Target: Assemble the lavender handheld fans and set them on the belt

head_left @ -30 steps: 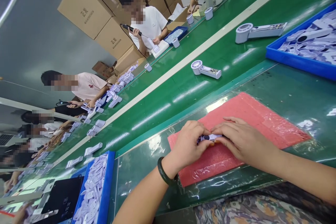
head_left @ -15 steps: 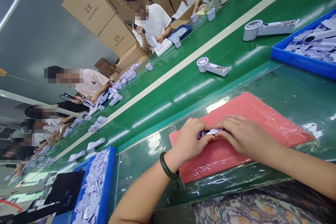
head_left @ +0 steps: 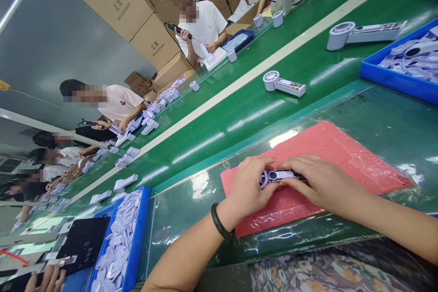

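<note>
A small lilac handheld fan body (head_left: 278,176) lies on a pink foam pad (head_left: 342,155) wrapped in clear film. My left hand (head_left: 248,187) grips its round head end, thumb and fingers curled around it. My right hand (head_left: 320,182) covers its handle end, fingers pressed along the top. A dark bangle sits on my left wrist. Most of the fan body is hidden under my fingers.
Two assembled fans (head_left: 284,85) (head_left: 364,34) lie on the green conveyor belt (head_left: 239,100). A blue tray (head_left: 393,77) of lilac parts stands at right, another blue tray (head_left: 135,246) at lower left. Several seated workers and stacked cardboard boxes (head_left: 118,4) line the far side.
My fingers have shifted apart slightly, showing more of the fan body's ring and handle. The fans on the belt have drifted right.
</note>
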`<state>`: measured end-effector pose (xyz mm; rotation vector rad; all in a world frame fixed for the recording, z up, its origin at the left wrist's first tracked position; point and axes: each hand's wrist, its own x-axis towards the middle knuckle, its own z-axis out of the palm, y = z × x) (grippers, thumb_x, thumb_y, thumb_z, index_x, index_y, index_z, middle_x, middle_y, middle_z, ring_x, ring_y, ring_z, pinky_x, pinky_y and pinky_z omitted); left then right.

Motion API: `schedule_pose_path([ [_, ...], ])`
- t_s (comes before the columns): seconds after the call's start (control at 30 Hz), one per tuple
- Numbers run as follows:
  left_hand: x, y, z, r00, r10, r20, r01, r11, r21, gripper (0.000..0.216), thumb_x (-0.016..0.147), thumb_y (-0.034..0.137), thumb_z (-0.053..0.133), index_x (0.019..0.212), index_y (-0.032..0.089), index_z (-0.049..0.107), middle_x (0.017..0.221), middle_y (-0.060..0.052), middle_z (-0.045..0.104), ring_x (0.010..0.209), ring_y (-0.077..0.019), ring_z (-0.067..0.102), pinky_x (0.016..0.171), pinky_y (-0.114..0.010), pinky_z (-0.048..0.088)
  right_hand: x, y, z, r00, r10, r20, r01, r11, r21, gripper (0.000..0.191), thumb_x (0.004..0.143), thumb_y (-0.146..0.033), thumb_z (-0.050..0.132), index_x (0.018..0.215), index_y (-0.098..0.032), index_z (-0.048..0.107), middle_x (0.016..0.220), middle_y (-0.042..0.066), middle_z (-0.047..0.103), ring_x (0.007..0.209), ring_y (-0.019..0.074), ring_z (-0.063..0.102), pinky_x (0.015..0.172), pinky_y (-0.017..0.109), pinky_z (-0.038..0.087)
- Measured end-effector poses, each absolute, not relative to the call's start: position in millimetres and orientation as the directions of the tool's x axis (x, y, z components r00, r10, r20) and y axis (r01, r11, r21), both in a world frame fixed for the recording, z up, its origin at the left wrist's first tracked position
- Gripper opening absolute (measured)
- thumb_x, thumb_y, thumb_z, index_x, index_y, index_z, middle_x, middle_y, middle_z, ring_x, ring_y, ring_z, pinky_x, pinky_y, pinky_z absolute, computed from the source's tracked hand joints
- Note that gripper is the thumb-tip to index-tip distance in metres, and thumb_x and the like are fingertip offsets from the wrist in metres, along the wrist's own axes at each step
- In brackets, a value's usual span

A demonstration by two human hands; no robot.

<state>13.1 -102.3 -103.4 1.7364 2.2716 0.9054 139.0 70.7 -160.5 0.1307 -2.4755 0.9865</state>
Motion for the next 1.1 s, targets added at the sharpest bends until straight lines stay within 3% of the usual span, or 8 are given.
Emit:
schedule_pose_path([
  [0.1,17,-103,-105,-0.375,0.897,0.235,0.814,0.198,0.546,0.055,0.085,0.022,0.076,0.133,0.022,0.048,0.11,-0.003,0.067,0.102,-0.0236,0.059,0.089,-0.041,0.049,138,68,-158,-0.856,0.012,0.516,-0.313,0.784,-0.536,0.028,0.115,-0.029,0.031,0.11,-0.018,0.056,0.104,0.005,0.063,0.095,0.0265,0.059,0.091,0.05,0.043],
  [0.2,19,-103,-108,-0.373,0.895,0.245,0.827,0.201,0.526,0.051,0.087,0.023,0.074,0.132,0.02,0.048,0.111,-0.005,0.067,0.102,-0.0244,0.059,0.09,-0.041,0.049,138,66,-158,-0.82,-0.05,0.571,-0.366,0.812,-0.455,0.028,0.116,-0.026,0.029,0.11,-0.016,0.055,0.106,0.006,0.063,0.097,0.0268,0.059,0.1,0.051,0.038],
  [0.33,19,-104,-113,-0.328,0.896,0.299,0.867,0.16,0.472,0.044,0.09,0.028,0.068,0.129,0.019,0.05,0.112,-0.006,0.066,0.101,-0.0249,0.059,0.101,-0.046,0.045,134,67,-158,-0.843,0.098,0.528,-0.272,0.77,-0.577,0.024,0.111,-0.026,0.036,0.104,-0.018,0.058,0.099,0.005,0.064,0.089,0.0268,0.062,0.077,0.041,0.046],
  [0.43,19,-105,-115,-0.306,0.905,0.296,0.876,0.145,0.46,0.042,0.092,0.031,0.066,0.129,0.019,0.051,0.114,-0.006,0.066,0.102,-0.0249,0.058,0.102,-0.046,0.044,128,69,-154,-0.867,0.244,0.435,-0.162,0.687,-0.709,0.022,0.105,-0.026,0.041,0.09,-0.022,0.057,0.083,0.0,0.063,0.071,0.0236,0.06,0.06,0.035,0.041],
  [0.6,16,-103,-111,-0.336,0.899,0.282,0.852,0.162,0.498,0.044,0.088,0.021,0.064,0.13,0.02,0.05,0.113,-0.005,0.067,0.1,-0.0236,0.06,0.096,-0.043,0.046,126,69,-143,-0.858,0.093,0.505,-0.326,0.662,-0.675,0.02,0.107,-0.024,0.043,0.092,-0.022,0.055,0.09,0.0,0.062,0.084,0.0253,0.059,0.079,0.04,0.042],
  [0.8,11,-101,-104,-0.239,0.936,0.257,0.875,0.093,0.475,0.04,0.091,0.041,0.071,0.123,0.021,0.057,0.117,-0.007,0.066,0.119,-0.0275,0.055,0.102,-0.046,0.043,132,82,-135,-0.74,0.228,0.632,-0.214,0.812,-0.543,0.02,0.11,-0.022,0.042,0.094,-0.023,0.054,0.093,0.003,0.062,0.083,0.0283,0.06,0.075,0.041,0.044],
  [0.97,14,-104,-107,-0.262,0.93,0.26,0.898,0.136,0.419,0.016,0.097,0.035,0.063,0.108,0.022,0.062,0.108,-0.005,0.067,0.122,-0.026,0.055,0.108,-0.05,0.037,134,93,-139,-0.831,0.014,0.555,-0.34,0.778,-0.529,0.016,0.11,-0.03,0.044,0.109,-0.023,0.058,0.105,0.003,0.064,0.098,0.0299,0.06,0.085,0.044,0.045],
  [1.1,14,-103,-109,-0.263,0.918,0.297,0.895,0.118,0.429,0.017,0.097,0.034,0.06,0.107,0.021,0.064,0.105,-0.005,0.067,0.119,-0.0263,0.056,0.107,-0.049,0.038,141,96,-146,-0.888,-0.081,0.453,-0.36,0.736,-0.574,0.019,0.111,-0.039,0.046,0.118,-0.025,0.057,0.113,0.002,0.063,0.102,0.0289,0.06,0.086,0.044,0.045],
])
